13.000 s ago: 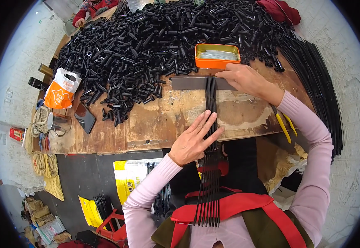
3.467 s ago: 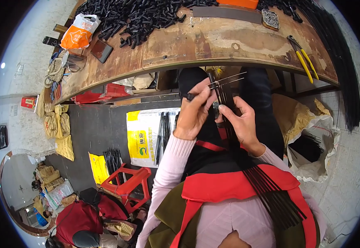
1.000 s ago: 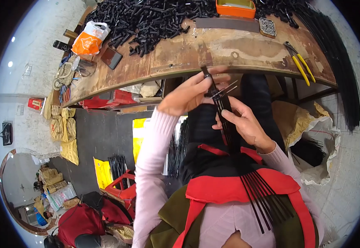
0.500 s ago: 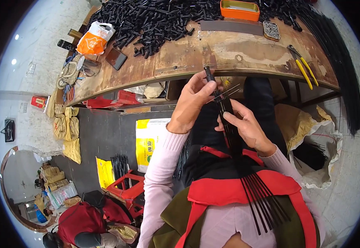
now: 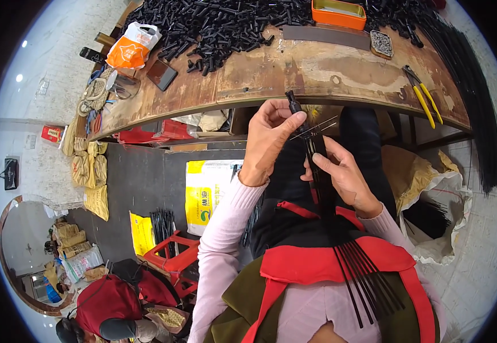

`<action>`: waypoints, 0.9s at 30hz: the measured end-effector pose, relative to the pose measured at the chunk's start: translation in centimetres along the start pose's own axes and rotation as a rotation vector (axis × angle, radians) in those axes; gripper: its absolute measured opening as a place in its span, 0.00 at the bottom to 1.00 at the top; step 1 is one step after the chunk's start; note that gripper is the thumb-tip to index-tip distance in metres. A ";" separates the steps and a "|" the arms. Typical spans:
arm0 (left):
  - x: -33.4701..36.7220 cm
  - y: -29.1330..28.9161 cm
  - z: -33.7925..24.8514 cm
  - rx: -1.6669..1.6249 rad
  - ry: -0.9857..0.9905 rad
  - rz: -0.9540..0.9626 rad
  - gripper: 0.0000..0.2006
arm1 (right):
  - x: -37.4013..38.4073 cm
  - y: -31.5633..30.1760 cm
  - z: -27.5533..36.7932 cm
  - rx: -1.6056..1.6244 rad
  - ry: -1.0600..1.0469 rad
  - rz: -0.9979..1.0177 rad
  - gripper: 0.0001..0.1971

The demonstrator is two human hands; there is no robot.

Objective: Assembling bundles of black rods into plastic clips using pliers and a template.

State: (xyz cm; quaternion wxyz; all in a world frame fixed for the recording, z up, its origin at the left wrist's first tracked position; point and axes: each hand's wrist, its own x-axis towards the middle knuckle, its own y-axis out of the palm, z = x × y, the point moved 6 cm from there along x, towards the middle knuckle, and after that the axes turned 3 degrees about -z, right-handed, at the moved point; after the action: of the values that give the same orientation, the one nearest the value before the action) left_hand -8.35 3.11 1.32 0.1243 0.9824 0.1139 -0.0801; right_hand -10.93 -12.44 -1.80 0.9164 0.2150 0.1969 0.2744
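A black umbrella frame (image 5: 367, 277), its slim ribs bundled together, slants across my lap, and the rib ends fan out over my red-edged apron. Up at its far end, my left hand (image 5: 267, 137) pinches a black tubular end piece (image 5: 292, 102) between thumb and fingers. Lower down, my right hand (image 5: 345, 176) is closed round the rib bundle, thumb on top. Between the two hands, several thin metal wires (image 5: 327, 124) stick out sideways from the frame. The fingertips partly cover the joint there, so its details are hidden.
Across the wooden table (image 5: 248, 74) lies a heap of black tubular parts (image 5: 225, 28). Yellow-handled pliers (image 5: 423, 97), an orange tin (image 5: 339, 16) and a phone (image 5: 161, 75) rest there too. Right of my legs stands an open sack (image 5: 451, 188); left is a red stool (image 5: 174, 251).
The view has shifted slightly, so the table sits a little further right. Both hands keep their grip on the frame, with the end piece turned only slightly, if at all.
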 end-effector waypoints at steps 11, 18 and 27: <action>0.3 -0.3 -0.3 0.084 0.035 -0.013 0.17 | 0.4 -0.2 -0.2 0.027 0.005 0.017 0.18; 0.3 -0.4 0.5 0.002 -0.063 0.094 0.16 | 0.3 -0.4 -0.1 0.022 -0.002 0.035 0.19; -0.1 0.1 0.5 0.002 0.014 -0.001 0.17 | 0.3 -0.3 0.2 0.037 -0.004 0.002 0.19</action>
State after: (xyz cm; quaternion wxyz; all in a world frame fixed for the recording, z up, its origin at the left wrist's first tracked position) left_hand -8.51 2.84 0.91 0.1227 0.9830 0.1152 -0.0736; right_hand -10.50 -12.51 -1.87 0.9124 0.2325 0.1997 0.2711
